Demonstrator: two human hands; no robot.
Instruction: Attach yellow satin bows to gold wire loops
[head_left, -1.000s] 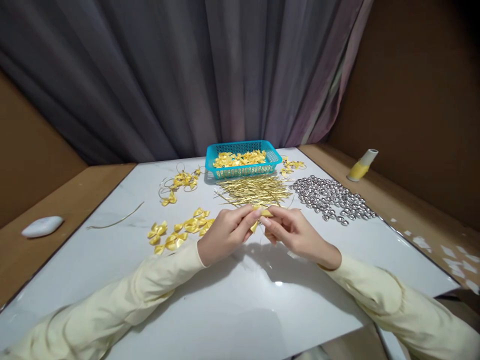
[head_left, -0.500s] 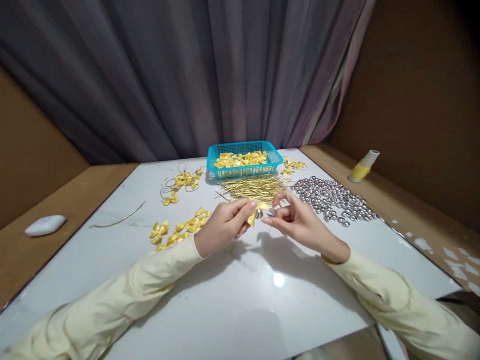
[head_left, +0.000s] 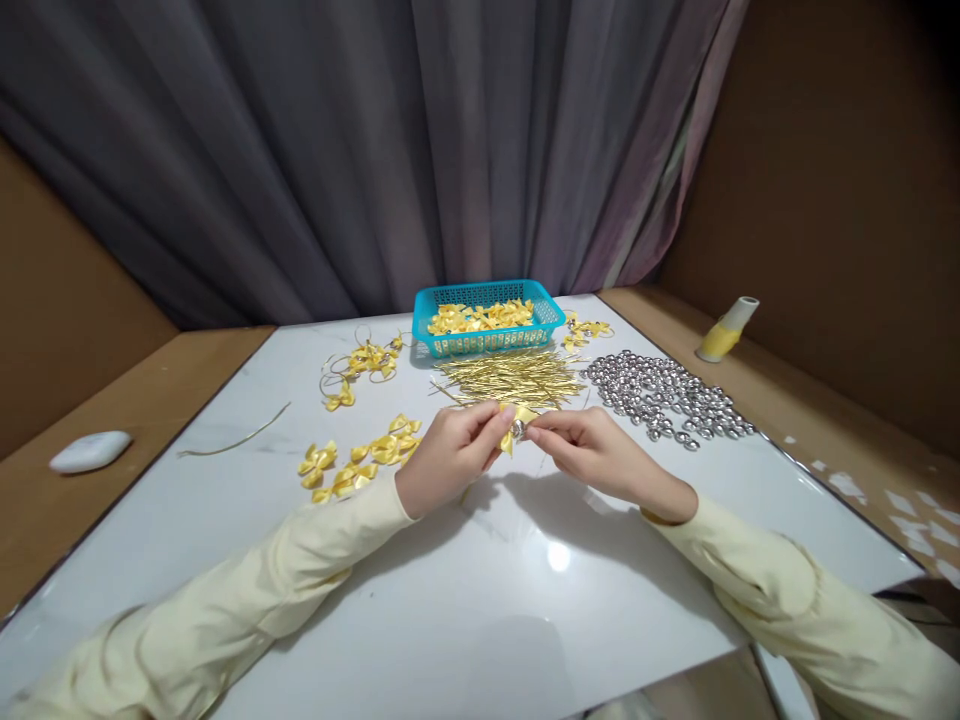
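My left hand (head_left: pixel 459 447) pinches a yellow satin ribbon bow (head_left: pixel 507 440) between thumb and fingers, above the middle of the white tabletop. On the bow's right side sits a round, shiny silver bead (head_left: pixel 517 429). My right hand (head_left: pixel 596 452) is closed in a pinch, its fingertips meeting the right side of the bead and bow; whatever lies between them is hidden. Just behind the hands lies a heap of gold wire ties (head_left: pixel 510 378). To the left, several loose yellow bows (head_left: pixel 386 447) rest on the table.
A blue basket (head_left: pixel 487 348) of yellow bows stands at the back. Bows with wire loops (head_left: pixel 366 360) lie left of it. Silver beads (head_left: pixel 664 395) are heaped at right. A single gold wire (head_left: pixel 236 440), a white rounded object (head_left: pixel 90 452) and a yellow-and-white cone (head_left: pixel 727 330) lie outward.
My right hand has moved left to the bow, and its raised, curled fingers have come down into a pinch against it. My left hand still holds the bow, nearly in place.
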